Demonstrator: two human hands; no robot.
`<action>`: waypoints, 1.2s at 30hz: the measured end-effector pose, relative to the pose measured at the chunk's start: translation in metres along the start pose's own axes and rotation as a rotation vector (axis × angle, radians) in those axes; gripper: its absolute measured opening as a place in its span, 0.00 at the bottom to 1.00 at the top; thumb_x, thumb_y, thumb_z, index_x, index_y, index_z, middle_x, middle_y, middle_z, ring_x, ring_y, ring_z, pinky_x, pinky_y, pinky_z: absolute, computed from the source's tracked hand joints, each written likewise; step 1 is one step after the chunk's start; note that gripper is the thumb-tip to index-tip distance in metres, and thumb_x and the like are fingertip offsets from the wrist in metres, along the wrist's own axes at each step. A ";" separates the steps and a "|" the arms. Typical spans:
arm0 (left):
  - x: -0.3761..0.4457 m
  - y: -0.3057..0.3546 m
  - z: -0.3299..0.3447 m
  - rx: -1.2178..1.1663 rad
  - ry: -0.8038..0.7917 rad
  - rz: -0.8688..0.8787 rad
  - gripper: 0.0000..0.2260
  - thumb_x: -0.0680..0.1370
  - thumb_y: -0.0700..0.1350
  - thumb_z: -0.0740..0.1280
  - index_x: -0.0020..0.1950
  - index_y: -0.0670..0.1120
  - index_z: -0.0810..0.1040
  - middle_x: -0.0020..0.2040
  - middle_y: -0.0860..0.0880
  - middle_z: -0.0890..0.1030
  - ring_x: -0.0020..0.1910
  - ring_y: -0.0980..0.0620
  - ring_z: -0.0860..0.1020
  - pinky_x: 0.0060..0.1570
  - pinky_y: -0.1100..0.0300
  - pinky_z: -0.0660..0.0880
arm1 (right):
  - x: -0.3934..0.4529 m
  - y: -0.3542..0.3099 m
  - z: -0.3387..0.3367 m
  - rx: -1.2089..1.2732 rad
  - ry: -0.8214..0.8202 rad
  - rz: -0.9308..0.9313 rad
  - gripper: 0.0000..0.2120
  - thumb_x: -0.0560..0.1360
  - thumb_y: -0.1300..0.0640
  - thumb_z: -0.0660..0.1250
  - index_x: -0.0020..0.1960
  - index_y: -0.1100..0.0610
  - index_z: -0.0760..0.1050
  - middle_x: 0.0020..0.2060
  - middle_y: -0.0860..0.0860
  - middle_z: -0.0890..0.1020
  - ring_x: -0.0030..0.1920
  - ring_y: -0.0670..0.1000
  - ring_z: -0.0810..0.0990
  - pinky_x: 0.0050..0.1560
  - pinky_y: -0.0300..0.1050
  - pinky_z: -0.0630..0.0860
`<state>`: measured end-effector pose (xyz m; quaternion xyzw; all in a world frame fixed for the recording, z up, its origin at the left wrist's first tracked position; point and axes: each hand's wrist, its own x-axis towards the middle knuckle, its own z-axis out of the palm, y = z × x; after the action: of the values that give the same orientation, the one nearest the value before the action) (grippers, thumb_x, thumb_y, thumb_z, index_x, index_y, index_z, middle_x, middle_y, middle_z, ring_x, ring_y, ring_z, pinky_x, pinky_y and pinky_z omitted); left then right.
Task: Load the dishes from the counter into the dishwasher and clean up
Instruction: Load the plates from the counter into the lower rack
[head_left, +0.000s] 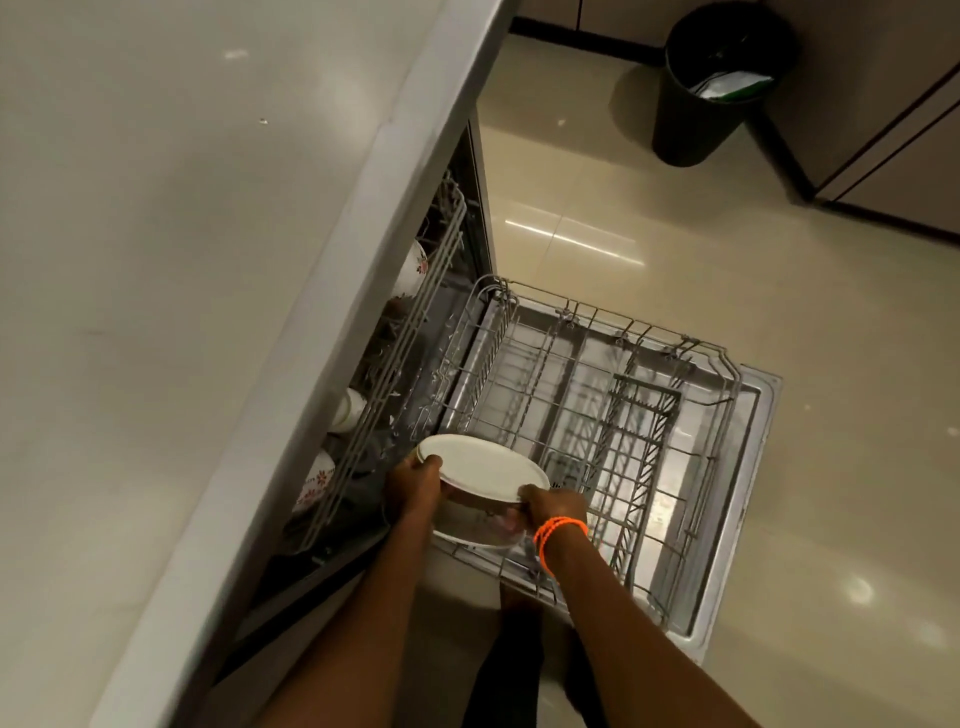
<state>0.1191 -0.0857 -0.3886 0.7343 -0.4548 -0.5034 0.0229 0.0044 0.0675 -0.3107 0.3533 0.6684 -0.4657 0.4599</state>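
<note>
Both arms reach down and forward over the near left corner of the pulled-out bottom rack. The left hand and the right hand each grasp an edge of a white plate, thumbs on top. Under it sits what may be a second plate, blurry. No writing can be read.
</note>
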 end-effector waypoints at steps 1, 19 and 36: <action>-0.029 0.024 -0.003 -0.024 -0.015 -0.005 0.26 0.63 0.53 0.74 0.59 0.46 0.84 0.52 0.44 0.85 0.50 0.41 0.82 0.51 0.42 0.82 | 0.005 -0.002 0.003 0.004 0.002 0.009 0.13 0.74 0.71 0.68 0.55 0.76 0.72 0.24 0.60 0.79 0.17 0.53 0.77 0.15 0.42 0.72; -0.059 0.039 -0.006 -0.125 0.054 0.008 0.18 0.76 0.39 0.70 0.67 0.45 0.79 0.64 0.40 0.78 0.58 0.34 0.78 0.40 0.34 0.82 | 0.009 -0.005 0.012 0.049 -0.013 0.029 0.13 0.75 0.70 0.68 0.58 0.74 0.72 0.30 0.64 0.80 0.20 0.54 0.79 0.17 0.46 0.74; -0.032 0.032 0.003 -0.217 -0.041 -0.041 0.28 0.75 0.33 0.70 0.74 0.44 0.72 0.52 0.46 0.81 0.45 0.41 0.85 0.51 0.42 0.83 | 0.019 -0.008 0.018 -0.052 -0.078 0.015 0.03 0.74 0.71 0.69 0.44 0.65 0.76 0.31 0.59 0.80 0.22 0.52 0.79 0.18 0.43 0.75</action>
<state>0.0937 -0.0814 -0.3516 0.7261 -0.3830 -0.5650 0.0825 -0.0040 0.0489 -0.3288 0.3276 0.6592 -0.4582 0.4982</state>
